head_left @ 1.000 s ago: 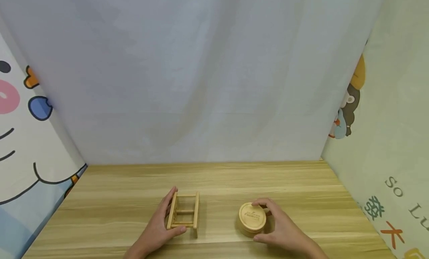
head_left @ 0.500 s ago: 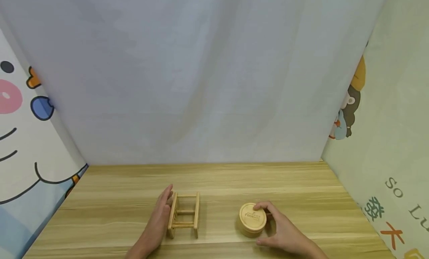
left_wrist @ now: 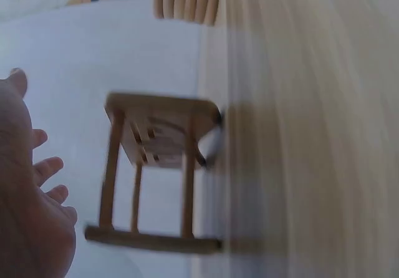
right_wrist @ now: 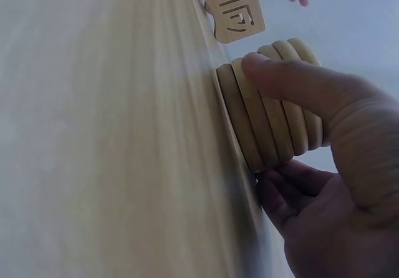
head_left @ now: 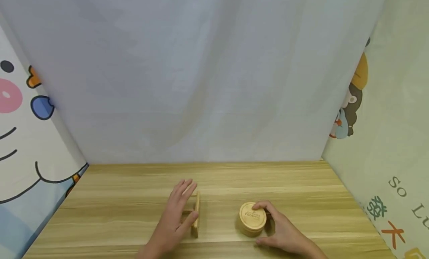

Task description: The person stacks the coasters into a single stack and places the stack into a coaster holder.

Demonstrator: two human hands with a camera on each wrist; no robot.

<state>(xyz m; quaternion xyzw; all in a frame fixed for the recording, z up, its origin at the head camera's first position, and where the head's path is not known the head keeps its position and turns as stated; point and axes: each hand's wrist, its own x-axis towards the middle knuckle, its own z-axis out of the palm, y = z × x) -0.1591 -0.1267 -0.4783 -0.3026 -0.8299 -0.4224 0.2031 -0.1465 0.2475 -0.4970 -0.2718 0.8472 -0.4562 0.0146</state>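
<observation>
A stack of round wooden coasters (head_left: 251, 218) stands on the table, its printed top coaster facing up. Around the stack's right side curl the thumb and fingers of my right hand (head_left: 284, 230); in the right wrist view the thumb lies across the coasters. To the left stands a small wooden coaster rack (head_left: 197, 205), with cut-out side panels joined by rods. My left hand (head_left: 172, 223) is over this rack, fingers extended and spread, hiding its left half in the head view. In the left wrist view a gap shows between the hand (left_wrist: 34, 184) and the rack (left_wrist: 165, 110).
The wood-grain table (head_left: 134, 177) ends at a white curtain (head_left: 201, 84) behind. Cartoon-printed cloths hang at both sides, a left cloth (head_left: 33, 151) and a pale green right cloth (head_left: 382, 139).
My left hand let go of the rack, opened beside its left panel, then moved right and up over it. The rack and the coaster stack stay in place, my right hand almost still.
</observation>
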